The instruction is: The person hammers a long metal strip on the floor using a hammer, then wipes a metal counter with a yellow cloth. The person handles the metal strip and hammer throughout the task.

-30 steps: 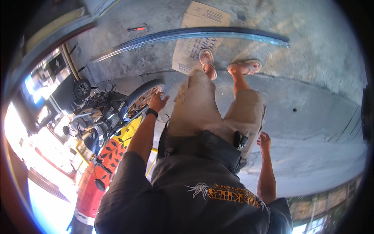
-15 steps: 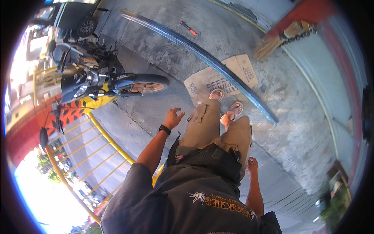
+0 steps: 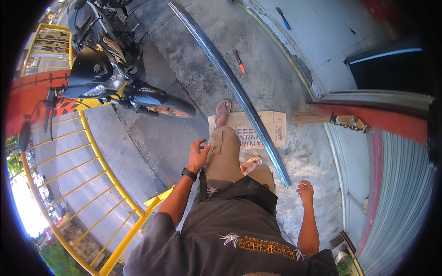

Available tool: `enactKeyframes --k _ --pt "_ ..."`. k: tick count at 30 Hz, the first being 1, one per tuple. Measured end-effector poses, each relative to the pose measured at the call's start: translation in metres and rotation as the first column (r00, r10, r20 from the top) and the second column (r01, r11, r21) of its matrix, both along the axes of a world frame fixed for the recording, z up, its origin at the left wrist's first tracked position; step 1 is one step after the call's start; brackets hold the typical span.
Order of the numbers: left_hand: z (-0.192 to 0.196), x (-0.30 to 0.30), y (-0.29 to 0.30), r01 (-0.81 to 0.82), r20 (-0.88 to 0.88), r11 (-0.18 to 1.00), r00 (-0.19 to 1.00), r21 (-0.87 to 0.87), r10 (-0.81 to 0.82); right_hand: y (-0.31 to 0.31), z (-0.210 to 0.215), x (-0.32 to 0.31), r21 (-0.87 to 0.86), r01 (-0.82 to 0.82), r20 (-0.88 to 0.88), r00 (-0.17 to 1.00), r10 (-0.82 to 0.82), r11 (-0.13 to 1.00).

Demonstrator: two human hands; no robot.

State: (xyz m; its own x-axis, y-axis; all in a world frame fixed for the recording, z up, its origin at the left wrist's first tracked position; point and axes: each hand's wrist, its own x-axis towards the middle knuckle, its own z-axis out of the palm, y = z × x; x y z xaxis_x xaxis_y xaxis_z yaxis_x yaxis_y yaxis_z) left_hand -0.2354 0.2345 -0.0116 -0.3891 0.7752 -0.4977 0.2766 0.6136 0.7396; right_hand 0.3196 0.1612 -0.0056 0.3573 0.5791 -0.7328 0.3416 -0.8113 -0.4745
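Beside my left thigh hangs my left hand (image 3: 199, 155), open and empty, with a black band on its wrist. My right hand (image 3: 305, 191) is out to the right with its fingers curled in; a tiny pale spot shows at the fingertips, too small to name. Left of that hand is the near end of a long, shiny, ribbed metal bar (image 3: 225, 73), which neither hand touches. It runs up the picture across a flattened cardboard sheet (image 3: 275, 120). My feet in flip-flops are next to the sheet, one further forward. Past the bar lies a tool with a red-and-black handle (image 3: 239, 62).
A black motorcycle (image 3: 99, 76) stands at the left, behind a yellow railing (image 3: 103, 168). Along the right are a straw broom (image 3: 313, 118), a red beam (image 3: 391, 122) and a corrugated shutter (image 3: 396, 198). A blue-handled tool (image 3: 283, 18) lies on the pale raised floor.
I have stepped forward and the view has turned, so the bar and cardboard appear lower. My right hand has come out from beside my thigh toward the bar's near end.
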Motion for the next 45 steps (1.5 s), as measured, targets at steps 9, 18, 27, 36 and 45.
enactKeyframes --k 9,18,27,36,45 --pt "0.020 -0.095 0.162 0.112 -0.034 0.977 0.994 0.181 -0.108 0.113 0.030 -0.092 -0.061 -0.231 -0.011 0.973 0.230 0.971" --pt "0.160 -0.219 0.225 0.375 -0.891 0.913 0.453 0.162 -0.028 0.180 0.053 -0.138 -0.073 -0.199 -0.073 0.978 0.194 0.977" --pt "0.175 -0.351 0.238 0.042 -0.996 0.999 0.082 0.024 0.021 0.161 0.034 -0.115 -0.069 -0.130 -0.055 0.990 0.126 0.989" --pt "0.171 -0.333 0.246 -0.017 -0.994 0.999 0.104 -0.043 -0.041 0.149 0.029 -0.109 -0.130 -0.146 -0.050 0.989 0.140 0.981" --pt "0.178 -0.333 0.240 0.008 -0.987 0.999 0.157 -0.044 -0.044 0.171 0.035 -0.135 -0.114 -0.177 -0.059 0.983 0.171 0.978"
